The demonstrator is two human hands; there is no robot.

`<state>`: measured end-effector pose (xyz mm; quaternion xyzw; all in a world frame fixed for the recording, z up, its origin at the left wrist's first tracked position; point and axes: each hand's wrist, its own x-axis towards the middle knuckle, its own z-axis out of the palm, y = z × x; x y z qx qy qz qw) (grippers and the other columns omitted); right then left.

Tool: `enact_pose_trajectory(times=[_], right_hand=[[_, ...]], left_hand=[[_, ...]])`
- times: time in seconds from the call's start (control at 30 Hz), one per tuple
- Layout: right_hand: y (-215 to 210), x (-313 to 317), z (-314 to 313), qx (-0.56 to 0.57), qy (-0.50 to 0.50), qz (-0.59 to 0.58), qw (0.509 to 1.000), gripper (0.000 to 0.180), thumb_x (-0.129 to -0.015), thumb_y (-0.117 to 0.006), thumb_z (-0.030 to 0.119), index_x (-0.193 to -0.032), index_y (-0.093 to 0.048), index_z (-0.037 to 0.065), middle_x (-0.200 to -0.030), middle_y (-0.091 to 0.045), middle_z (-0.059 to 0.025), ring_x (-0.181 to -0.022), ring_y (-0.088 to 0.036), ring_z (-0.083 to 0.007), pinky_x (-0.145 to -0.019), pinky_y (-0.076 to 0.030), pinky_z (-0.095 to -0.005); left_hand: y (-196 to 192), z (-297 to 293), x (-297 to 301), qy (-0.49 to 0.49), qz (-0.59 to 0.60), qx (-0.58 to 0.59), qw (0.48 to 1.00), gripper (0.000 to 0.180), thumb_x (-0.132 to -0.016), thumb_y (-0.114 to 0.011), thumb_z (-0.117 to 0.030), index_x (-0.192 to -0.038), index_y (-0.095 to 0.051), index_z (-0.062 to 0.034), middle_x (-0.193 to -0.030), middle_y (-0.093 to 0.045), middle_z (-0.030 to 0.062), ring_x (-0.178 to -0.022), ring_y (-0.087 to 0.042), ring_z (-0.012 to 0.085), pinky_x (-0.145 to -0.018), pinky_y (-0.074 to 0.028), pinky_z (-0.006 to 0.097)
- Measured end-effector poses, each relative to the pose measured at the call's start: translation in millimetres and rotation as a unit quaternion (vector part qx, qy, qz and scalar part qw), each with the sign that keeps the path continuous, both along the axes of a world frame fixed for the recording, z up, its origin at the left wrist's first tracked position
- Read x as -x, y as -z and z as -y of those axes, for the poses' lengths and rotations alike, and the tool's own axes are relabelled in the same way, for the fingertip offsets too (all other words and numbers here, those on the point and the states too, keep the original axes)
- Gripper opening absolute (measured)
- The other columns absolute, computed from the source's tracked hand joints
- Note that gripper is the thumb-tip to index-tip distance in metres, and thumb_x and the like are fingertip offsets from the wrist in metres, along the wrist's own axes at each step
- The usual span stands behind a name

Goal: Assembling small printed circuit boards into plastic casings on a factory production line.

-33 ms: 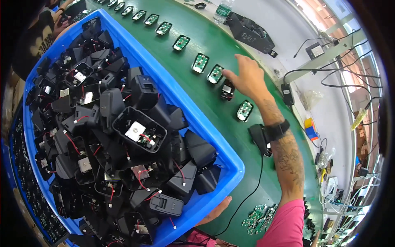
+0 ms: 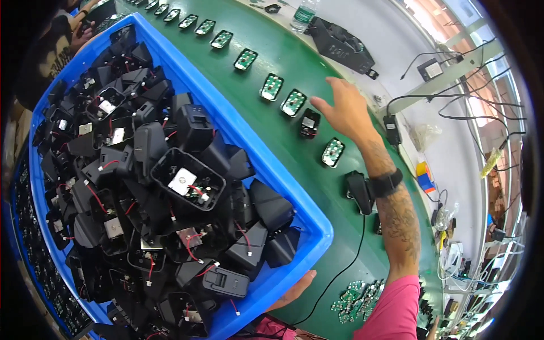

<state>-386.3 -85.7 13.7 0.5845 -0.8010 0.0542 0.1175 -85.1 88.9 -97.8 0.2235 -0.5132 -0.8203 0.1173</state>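
My right hand [image 2: 344, 109] is over the green table with thumb and fingers apart, holding nothing. Just left of its thumb stands a small black housing [image 2: 309, 122] with a pale piece inside. Black housings with green circuit boards sit on either side, one [image 2: 294, 102] farther off and one [image 2: 332, 152] nearer. A blue bin [image 2: 266, 145], heaped with black plastic housings [image 2: 188, 178], some trailing red wires with white plugs, fills the left. My left hand [image 2: 293, 292] shows past the bin's near right wall; most of its fingers are hidden there.
A row of board-filled housings [image 2: 245, 59] runs to the far left. A black device [image 2: 358, 191] with a cable lies beside my right forearm, and loose circuit boards [image 2: 356, 300] lie nearer. At the back stand a bottle [image 2: 303, 17] and a long black casing [image 2: 341, 47]. Another person's hand [image 2: 81, 37] is far left.
The view has shifted a little, so the bin and table parts appear slightly farther left. My right hand is slightly farther right of the row, still open.
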Motion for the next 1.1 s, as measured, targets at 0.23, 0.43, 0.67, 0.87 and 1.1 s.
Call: enact_pose_trajectory(times=[0.23,0.43,0.67,0.87,1.1], right_hand=[[-26.9,19.7,-123.4,-0.168,-0.057,0.124,0.976,0.071,-0.077,-0.079,0.027,-0.137,-0.05,0.0,-0.133,-0.056,-0.023,-0.126,-0.05,-0.0384,-0.108,-0.04,-0.0432],[11.3,-7.7,-177.4,-0.197,-0.008,0.091,0.976,0.088,-0.068,-0.082,0.018,-0.144,-0.039,0.003,-0.138,-0.051,-0.0189,-0.131,-0.045,-0.0364,-0.111,-0.034,-0.0487],[-1.6,-65.0,-192.8,-0.094,-0.061,0.195,0.974,0.066,-0.068,-0.071,0.017,-0.128,-0.05,-0.001,-0.115,-0.06,-0.0206,-0.108,-0.055,-0.0411,-0.098,-0.042,-0.0485],[23.0,-186.5,-280.7,0.109,-0.108,0.426,0.892,0.069,-0.071,-0.071,0.008,-0.135,-0.046,-0.002,-0.127,-0.055,-0.0205,-0.121,-0.052,-0.0385,-0.103,-0.043,-0.0453],[36.8,-242.8,-327.2,0.215,0.119,0.397,0.884,0.05,-0.077,-0.08,0.017,-0.12,-0.061,0.002,-0.116,-0.058,-0.0134,-0.102,-0.059,-0.0328,-0.085,-0.05,-0.041]], left_hand=[[-7.1,9.0,-11.4,-0.016,0.003,0.094,0.995,0.033,-0.093,-0.065,-0.012,-0.121,-0.056,0.0014,-0.086,-0.062,0.0048,-0.067,-0.06,0.0088,-0.06,-0.049,0.022],[-15.4,14.9,-10.2,0.021,0.002,0.195,0.981,0.03,-0.091,-0.066,-0.011,-0.118,-0.057,0.0009,-0.084,-0.066,0.0075,-0.064,-0.062,0.0112,-0.059,-0.051,0.025],[0.6,11.5,-2.9,-0.05,-0.073,0.081,0.993,0.072,-0.093,-0.067,-0.036,-0.145,-0.033,-0.0003,-0.122,-0.057,0.0175,-0.079,-0.067,0.0189,-0.068,-0.054,0.029],[-13.8,17.9,2.6,-0.023,-0.101,0.093,0.99,0.095,-0.083,-0.071,-0.055,-0.146,-0.031,0.0035,-0.125,-0.054,0.0143,-0.104,-0.059,0.0183,-0.09,-0.049,0.031],[-6.6,0.5,-18.9,0.052,-0.035,0.118,0.991,0.077,-0.083,-0.073,-0.049,-0.132,-0.044,0.003,-0.103,-0.062,0.0081,-0.092,-0.06,0.0151,-0.083,-0.048,0.028]])
